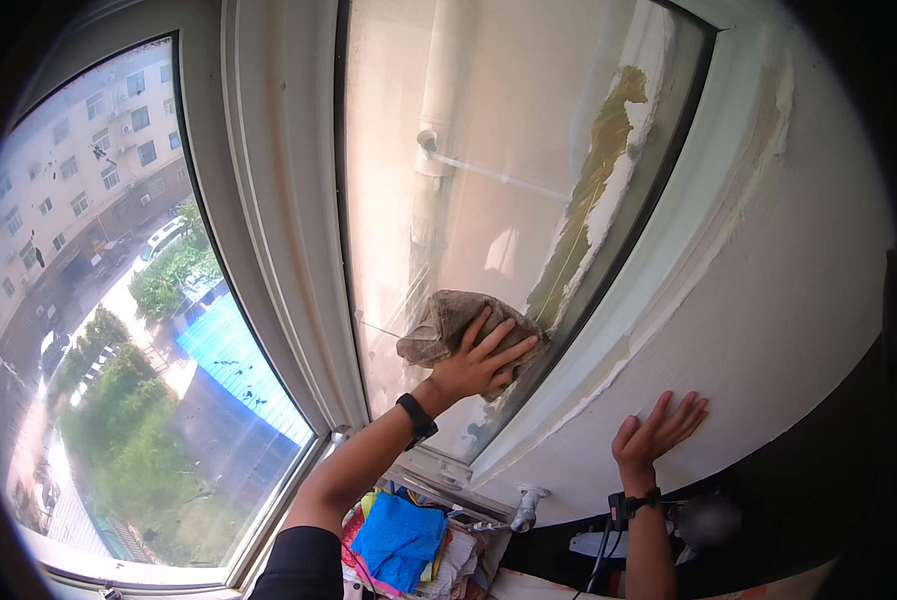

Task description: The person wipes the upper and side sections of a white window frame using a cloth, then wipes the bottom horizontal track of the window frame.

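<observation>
My left hand point(480, 364) presses a damp-looking grey-brown cloth point(452, 319) against the lower part of a window pane point(508, 232), its fingers spread over the bunched fabric. Part of the cloth sticks out to the left of the hand. Through this glass I see a pale vertical pipe point(435, 90) and a wall with a rough strip of yellowish filler point(595, 180). To the right, my right hand point(660, 431) rests with its fingers apart on the white wall point(748, 337) and holds nothing. Both wrists wear black bands.
A white window frame point(283, 225) divides this pane from a left pane point(171, 420) that looks down on buildings and greenery. Below lie a blue cloth point(400, 536) on a pile of fabrics and a metal valve point(527, 506) on the wall. A dark cable point(601, 559) hangs near my right forearm.
</observation>
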Motion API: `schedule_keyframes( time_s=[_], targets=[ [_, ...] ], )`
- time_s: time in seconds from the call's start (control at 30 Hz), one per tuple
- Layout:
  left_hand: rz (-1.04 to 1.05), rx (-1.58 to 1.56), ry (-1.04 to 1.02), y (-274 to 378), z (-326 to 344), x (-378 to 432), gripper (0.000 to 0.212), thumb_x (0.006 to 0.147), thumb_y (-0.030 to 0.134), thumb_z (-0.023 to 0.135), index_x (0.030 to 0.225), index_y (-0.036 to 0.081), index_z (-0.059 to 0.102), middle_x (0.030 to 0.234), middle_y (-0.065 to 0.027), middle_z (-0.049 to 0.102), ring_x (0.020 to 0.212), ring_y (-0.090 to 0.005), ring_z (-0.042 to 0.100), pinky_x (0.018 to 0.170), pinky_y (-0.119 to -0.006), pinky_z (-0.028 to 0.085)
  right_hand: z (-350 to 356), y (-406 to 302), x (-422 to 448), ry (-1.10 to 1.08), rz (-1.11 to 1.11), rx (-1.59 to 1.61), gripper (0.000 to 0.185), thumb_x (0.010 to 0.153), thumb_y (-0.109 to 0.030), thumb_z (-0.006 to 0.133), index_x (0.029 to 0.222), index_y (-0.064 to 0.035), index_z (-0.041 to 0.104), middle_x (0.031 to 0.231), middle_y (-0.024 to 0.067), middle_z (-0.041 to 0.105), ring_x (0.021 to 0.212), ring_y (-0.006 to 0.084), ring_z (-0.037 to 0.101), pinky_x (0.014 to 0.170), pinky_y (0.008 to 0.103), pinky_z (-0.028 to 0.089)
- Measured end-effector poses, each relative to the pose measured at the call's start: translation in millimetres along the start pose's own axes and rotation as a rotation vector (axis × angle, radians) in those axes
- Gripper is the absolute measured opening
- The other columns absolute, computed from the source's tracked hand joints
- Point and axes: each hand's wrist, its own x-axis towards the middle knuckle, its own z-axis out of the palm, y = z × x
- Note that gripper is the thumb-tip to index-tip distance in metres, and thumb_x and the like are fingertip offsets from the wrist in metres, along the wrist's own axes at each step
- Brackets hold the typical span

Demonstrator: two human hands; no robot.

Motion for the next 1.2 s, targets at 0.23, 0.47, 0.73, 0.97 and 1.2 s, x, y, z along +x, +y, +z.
schedule_keyframes(
  time_s=[0.23, 0.47, 0.73, 0.97, 1.2],
  targets=[
    [-0.002, 0.01, 0.374, -137.5, -144.8, 260.1, 0.077, 0.095, 0.041, 0.079, 0.171, 0.037, 0.063, 0.176, -0.0085, 0.051, 0.168, -0.0477, 0.038, 0.134, -0.065, 0.045, 13.8, -4.3, -7.8, -0.002, 0.022, 0.015, 0.07, 0.124, -0.046, 0.034, 0.185, -0.0104, 0.038, 0.193, 0.0292, 0.024, 0.177, 0.0597, 0.022, 0.138, 0.0814, 0.017],
    [0.121, 0.125, 0.481, -204.7, -203.4, 351.0, 0.075, 0.093, 0.037, 0.082, 0.166, 0.037, 0.068, 0.175, -0.0138, 0.051, 0.165, -0.0525, 0.038, 0.133, -0.068, 0.045, 25.3, -4.9, -21.8, -0.01, 0.036, 0.064, 0.07, 0.123, -0.046, 0.036, 0.185, -0.0131, 0.04, 0.194, 0.0255, 0.024, 0.177, 0.0597, 0.022, 0.138, 0.0825, 0.017],
    [0.082, 0.064, 0.463, -239.0, -208.6, 339.5, 0.066, 0.1, 0.046, 0.076, 0.165, 0.037, 0.07, 0.173, -0.0157, 0.051, 0.159, -0.0511, 0.042, 0.133, -0.064, 0.043, 24.7, -3.7, -29.7, -0.047, 0.029, 0.073, 0.071, 0.123, -0.047, 0.037, 0.185, -0.0123, 0.038, 0.194, 0.0277, 0.023, 0.176, 0.0616, 0.022, 0.136, 0.0851, 0.017],
    [-0.038, 0.219, 0.621, -294.0, -215.1, 315.2, 0.053, 0.12, 0.032, 0.048, 0.169, 0.026, 0.069, 0.169, -0.0243, 0.054, 0.154, -0.0493, 0.048, 0.135, -0.063, 0.035, 18.0, -1.1, -32.8, -0.07, 0.04, 0.056, 0.071, 0.123, -0.047, 0.036, 0.185, -0.0122, 0.038, 0.194, 0.0285, 0.023, 0.176, 0.0613, 0.021, 0.136, 0.0853, 0.017],
    [-0.226, 0.254, 0.711, -290.4, -208.2, 316.6, 0.06, 0.113, 0.045, 0.067, 0.17, 0.025, 0.066, 0.176, -0.0306, 0.048, 0.16, -0.0533, 0.047, 0.134, -0.064, 0.039, 6.2, 4.2, -33.0, -0.072, 0.022, 0.036, 0.07, 0.125, -0.044, 0.035, 0.185, -0.0085, 0.035, 0.192, 0.0312, 0.024, 0.176, 0.0605, 0.023, 0.138, 0.082, 0.017]
  ],
)
